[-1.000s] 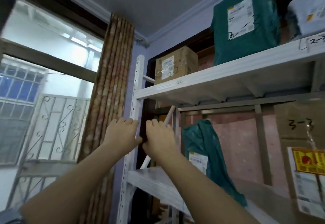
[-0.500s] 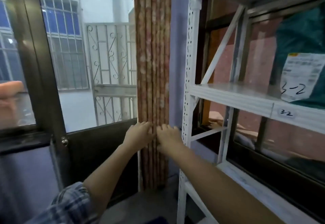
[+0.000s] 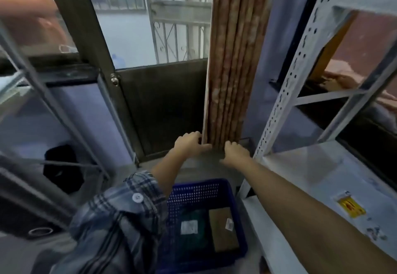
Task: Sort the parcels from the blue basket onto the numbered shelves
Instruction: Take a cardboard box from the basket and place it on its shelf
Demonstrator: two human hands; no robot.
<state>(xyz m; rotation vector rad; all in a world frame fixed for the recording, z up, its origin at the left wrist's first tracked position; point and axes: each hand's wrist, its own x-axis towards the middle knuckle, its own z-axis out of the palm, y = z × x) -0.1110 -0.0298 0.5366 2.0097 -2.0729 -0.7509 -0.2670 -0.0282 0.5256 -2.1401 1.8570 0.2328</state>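
The blue basket (image 3: 199, 192) stands on the floor below my arms. Inside it lie a dark green bagged parcel (image 3: 191, 230) with a white label and a flat brown cardboard parcel (image 3: 223, 228). My left hand (image 3: 190, 144) and my right hand (image 3: 235, 153) are stretched forward side by side, above and beyond the basket, in front of the curtain's lower end. Both hands hold nothing, with fingers loosely curled downward. The white metal shelf rack (image 3: 283, 106) rises at the right, and its low shelf board (image 3: 318, 177) carries a yellow sticker.
A brown patterned curtain (image 3: 236, 58) hangs straight ahead beside a dark door (image 3: 163, 106) with a window. A second metal rack (image 3: 53, 106) slants across the left. A black bag (image 3: 62, 168) lies on the floor at left.
The view has swung from the upper shelves down to the floor, and both hands have dropped with it. The blue basket with its parcels has come into sight.
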